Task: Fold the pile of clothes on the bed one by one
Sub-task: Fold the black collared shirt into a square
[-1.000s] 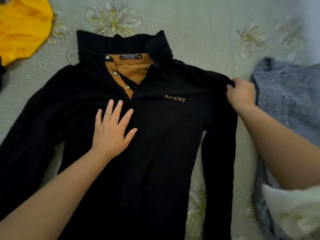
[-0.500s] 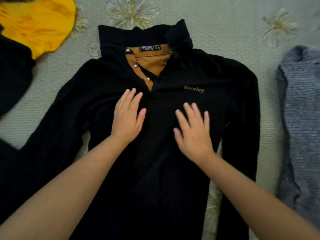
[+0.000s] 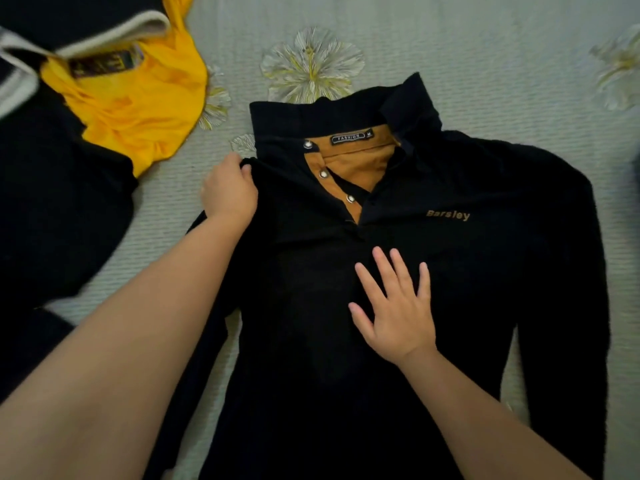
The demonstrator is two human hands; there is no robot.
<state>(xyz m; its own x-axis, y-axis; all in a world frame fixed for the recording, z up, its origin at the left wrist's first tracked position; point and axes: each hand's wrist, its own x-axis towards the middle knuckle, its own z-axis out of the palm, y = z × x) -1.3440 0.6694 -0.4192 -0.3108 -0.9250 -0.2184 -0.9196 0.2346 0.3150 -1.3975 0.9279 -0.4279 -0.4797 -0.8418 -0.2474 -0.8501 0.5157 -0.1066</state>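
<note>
Now the left hand (image 3: 230, 192) pinches the shoulder of the black long-sleeved polo shirt with tan collar lining (image 3: 485, 271) spread on the pale flowered bedsheet (image 3: 502, 74), while the right hand (image 3: 394, 306) presses flat on its chest, fingers straight.

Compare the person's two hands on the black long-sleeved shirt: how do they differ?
The left hand curls its fingers, pinching the black long-sleeved shirt at the shoulder; the right hand lies flat with spread fingers on the chest. The left sits nearer the collar, the right lower. Both touch the shirt.
</note>
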